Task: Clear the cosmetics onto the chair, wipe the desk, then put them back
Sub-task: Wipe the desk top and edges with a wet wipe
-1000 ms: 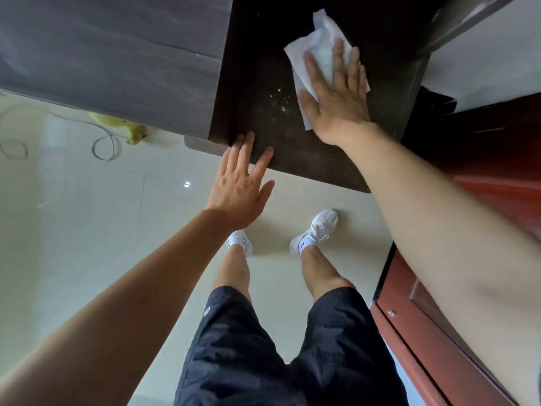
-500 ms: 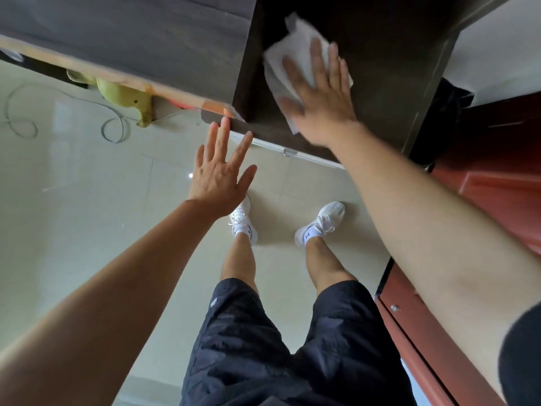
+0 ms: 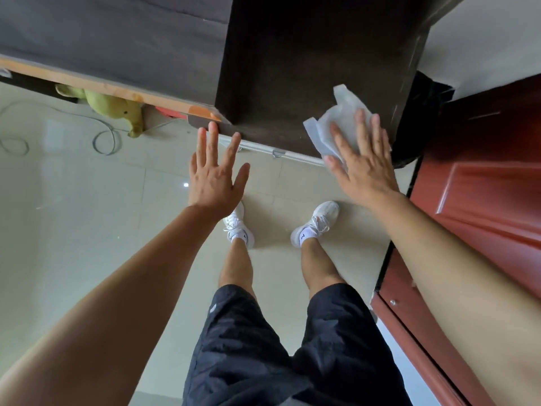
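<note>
The dark brown desk top (image 3: 292, 68) fills the upper middle of the head view. A white wipe (image 3: 336, 124) lies on it at the near right corner. My right hand (image 3: 363, 159) presses flat on the wipe with straight fingers, its heel past the desk's front edge. My left hand (image 3: 215, 174) is spread open in front of the desk's near left corner, fingertips at the edge, holding nothing. No cosmetics and no chair are in view.
A grey-covered bed (image 3: 117, 39) adjoins the desk on the left, with a green plush toy (image 3: 114, 108) and loose cables (image 3: 105, 139) on the tiled floor beneath. A red-brown door (image 3: 483, 186) stands at the right. A black bag (image 3: 424, 118) sits beside the desk.
My right hand has slid the wipe from the desk's left part to its near right corner. My left hand stays spread at the near left corner.
</note>
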